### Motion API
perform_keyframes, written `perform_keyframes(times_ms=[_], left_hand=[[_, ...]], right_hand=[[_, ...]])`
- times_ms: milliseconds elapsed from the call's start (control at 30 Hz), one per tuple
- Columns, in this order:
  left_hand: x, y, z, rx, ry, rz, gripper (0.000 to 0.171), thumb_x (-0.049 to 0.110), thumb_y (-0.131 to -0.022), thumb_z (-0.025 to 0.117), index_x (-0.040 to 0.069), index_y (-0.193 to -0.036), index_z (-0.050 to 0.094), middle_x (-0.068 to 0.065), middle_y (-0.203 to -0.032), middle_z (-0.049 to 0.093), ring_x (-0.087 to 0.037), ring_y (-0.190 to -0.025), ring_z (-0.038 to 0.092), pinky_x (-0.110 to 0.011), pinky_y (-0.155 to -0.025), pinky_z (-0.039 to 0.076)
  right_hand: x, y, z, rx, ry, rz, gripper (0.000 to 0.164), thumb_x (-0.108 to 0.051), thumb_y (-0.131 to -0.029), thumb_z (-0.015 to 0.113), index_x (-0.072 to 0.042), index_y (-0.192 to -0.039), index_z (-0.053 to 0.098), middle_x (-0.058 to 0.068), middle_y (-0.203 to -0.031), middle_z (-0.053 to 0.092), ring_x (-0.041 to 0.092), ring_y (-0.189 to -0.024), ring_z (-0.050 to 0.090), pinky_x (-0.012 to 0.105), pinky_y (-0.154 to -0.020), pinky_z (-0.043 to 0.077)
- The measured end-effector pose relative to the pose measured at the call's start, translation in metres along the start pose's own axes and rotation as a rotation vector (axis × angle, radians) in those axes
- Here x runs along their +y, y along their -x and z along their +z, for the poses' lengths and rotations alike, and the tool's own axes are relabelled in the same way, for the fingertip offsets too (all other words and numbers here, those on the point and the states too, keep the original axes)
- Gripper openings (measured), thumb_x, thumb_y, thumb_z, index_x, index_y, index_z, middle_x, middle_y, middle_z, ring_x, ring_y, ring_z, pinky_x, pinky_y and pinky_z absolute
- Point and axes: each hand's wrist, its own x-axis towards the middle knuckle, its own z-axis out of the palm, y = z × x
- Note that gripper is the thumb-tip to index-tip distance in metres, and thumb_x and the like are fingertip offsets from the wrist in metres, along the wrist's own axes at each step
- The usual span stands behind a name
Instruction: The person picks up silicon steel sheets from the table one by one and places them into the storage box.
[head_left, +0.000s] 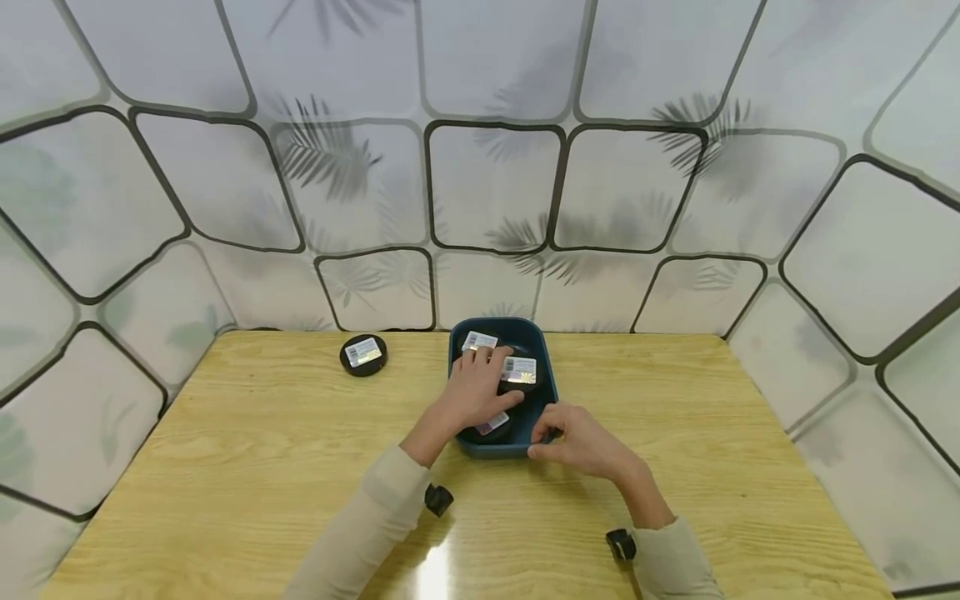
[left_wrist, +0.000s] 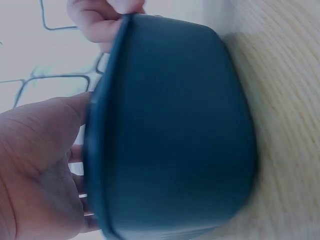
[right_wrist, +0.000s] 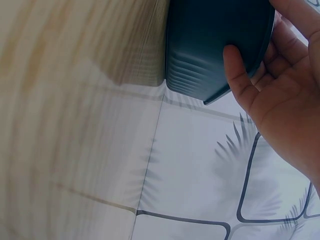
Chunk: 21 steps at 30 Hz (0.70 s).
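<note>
A dark blue plastic bin [head_left: 551, 379] stands on the table with several round black discs in it, each bearing a white label. My left hand [head_left: 474, 392] reaches over the bin's left side, its fingers extended across the discs. One labelled disc [head_left: 519, 372] shows beside these fingers, and another disc [head_left: 491, 427] lies partly hidden below the thumb. At the front right corner my right hand [head_left: 577, 437] pinches the bin's rim. In the right wrist view, one of its fingers [right_wrist: 239, 75] lies along the bin's outer wall.
Another black disc [head_left: 363, 355] with a white label lies on the wooden table [head_left: 270, 442], left of the bin near the back edge. Behind the table rises a patterned backdrop [head_left: 495, 183]. A black wrist device [head_left: 438, 500] sits below the left sleeve.
</note>
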Motion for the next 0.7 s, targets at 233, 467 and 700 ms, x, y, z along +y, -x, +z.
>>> perform_keyframes(times_ms=[233,467,700], left_hand=[[-0.005,0.025,-0.012,0.052,0.055,-0.002,0.069,0.042,-0.093,0.067,0.009,-0.148,0.039,-0.021,-0.141,0.047,-0.042,-0.129,0.040,-0.057,-0.107,0.035],[-0.019,0.049,-0.029,0.111,0.139,-0.045,0.068,0.038,-0.095,0.067,0.007,-0.148,0.038,-0.024,-0.141,0.045,-0.046,-0.129,0.039,-0.061,-0.106,0.032],[-0.035,0.068,-0.042,0.171,0.226,-0.119,0.068,0.036,-0.095,0.066,0.004,-0.148,0.038,-0.027,-0.143,0.042,-0.048,-0.131,0.036,-0.063,-0.106,0.030]], right_hand=[[0.000,0.001,0.006,-0.017,-0.012,0.016,0.008,-0.026,-0.088,0.076,-0.019,-0.087,0.072,-0.010,-0.085,0.061,0.015,-0.081,0.055,0.026,-0.071,0.046],[-0.002,0.000,0.006,0.014,0.007,-0.007,0.007,-0.022,-0.086,0.078,-0.020,-0.084,0.072,-0.010,-0.083,0.061,0.015,-0.079,0.055,0.026,-0.070,0.045],[-0.001,-0.002,0.000,0.018,0.028,0.021,0.007,-0.021,-0.086,0.078,-0.018,-0.086,0.072,-0.010,-0.083,0.062,0.011,-0.079,0.054,0.027,-0.071,0.046]])
